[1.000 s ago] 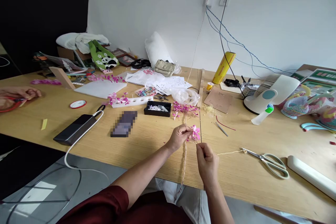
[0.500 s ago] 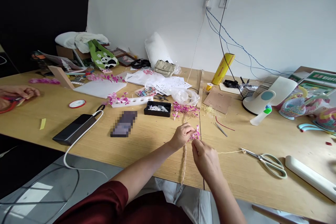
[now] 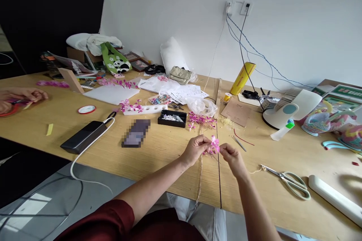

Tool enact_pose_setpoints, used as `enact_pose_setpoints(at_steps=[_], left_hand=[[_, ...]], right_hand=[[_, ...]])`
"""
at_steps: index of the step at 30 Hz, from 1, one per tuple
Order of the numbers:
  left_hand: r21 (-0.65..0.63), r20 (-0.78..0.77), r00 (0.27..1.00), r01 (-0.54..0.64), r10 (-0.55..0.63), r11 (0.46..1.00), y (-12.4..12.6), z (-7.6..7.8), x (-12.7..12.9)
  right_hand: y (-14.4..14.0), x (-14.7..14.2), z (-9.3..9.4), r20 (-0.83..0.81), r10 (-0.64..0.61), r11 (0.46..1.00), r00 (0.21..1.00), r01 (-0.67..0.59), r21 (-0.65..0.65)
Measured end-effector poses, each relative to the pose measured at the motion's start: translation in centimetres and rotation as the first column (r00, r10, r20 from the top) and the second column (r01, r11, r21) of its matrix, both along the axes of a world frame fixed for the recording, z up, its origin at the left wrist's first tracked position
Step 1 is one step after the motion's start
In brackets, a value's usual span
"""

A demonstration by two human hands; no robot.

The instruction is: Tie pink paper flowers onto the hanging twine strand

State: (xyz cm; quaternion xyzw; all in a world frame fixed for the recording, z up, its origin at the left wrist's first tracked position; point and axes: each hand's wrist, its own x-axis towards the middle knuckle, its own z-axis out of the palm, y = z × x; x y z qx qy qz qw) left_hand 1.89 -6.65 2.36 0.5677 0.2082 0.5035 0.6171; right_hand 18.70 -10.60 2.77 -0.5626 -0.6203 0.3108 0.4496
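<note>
My left hand [image 3: 195, 150] is closed in a pinch on a small pink flower [image 3: 215, 144]. More pink petals show just beneath it, over the table. A braided cord [image 3: 199, 180] runs from under these flowers down over the table's front edge. On the flower's right side, my right hand [image 3: 231, 154] is closed with fingertips pressed together. A pale yellow thread [image 3: 256, 170] trails out from behind that hand towards the tips of the scissors [image 3: 288, 180]. The pinched end of the thread is too small to make out. A bunch of pink flowers [image 3: 201, 119] lies beyond my hands.
Beyond my left hand are a black tray [image 3: 172, 123] of small white pieces and a phone [image 3: 136, 133]. A power bank [image 3: 83, 137] with a white cable lies further left. At far left another person's hands [image 3: 22, 98] hold red-handled scissors. A white fan [image 3: 288, 107] stands right.
My right hand has opened up a gap to the right of the flower, which now shows more fully. The thread hangs slacker. The whole view has shifted slightly.
</note>
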Motion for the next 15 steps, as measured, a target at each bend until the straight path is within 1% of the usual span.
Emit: enact_pose_setpoints(at_steps=[2,4,7,9,11,12,13,15], left_hand=[[0.025,-0.023,0.992,-0.121,0.121,0.992,0.8,-0.4,-0.2],[0.114,-0.071,0.969,-0.226,0.235,0.967,1.7,-1.0,-0.3],[0.273,-0.126,0.929,-0.306,0.349,0.912,2.4,-2.0,-0.1],[0.353,-0.143,0.901,-0.339,0.409,0.872,2.7,-2.5,0.1],[0.433,-0.156,0.874,-0.359,0.461,0.827,2.9,-2.8,0.2],[0.476,-0.165,0.866,-0.350,0.473,0.807,3.0,-2.8,0.3],[0.521,-0.182,0.863,-0.322,0.471,0.791,3.0,-2.8,0.2],[0.597,-0.242,0.876,-0.204,0.417,0.776,2.9,-2.4,0.2]], right_hand=[[-1.3,-1.5,-1.3,0.008,-0.041,0.999,0.999,0.041,0.020],[-2.4,-3.1,-1.9,0.077,-0.107,0.993,0.991,0.102,0.062],[-3.7,-5.6,-2.1,0.232,-0.210,0.973,0.950,0.180,0.144],[-4.2,-6.8,-1.8,0.343,-0.231,0.965,0.910,0.171,0.197],[-4.4,-7.3,-0.9,0.468,-0.216,0.966,0.857,0.119,0.228],[-4.3,-7.2,-0.1,0.534,-0.201,0.968,0.821,0.083,0.237],[-4.2,-7.0,1.0,0.601,-0.182,0.969,0.778,0.040,0.242],[-3.6,-6.1,3.6,0.722,-0.133,0.971,0.679,-0.056,0.232]])
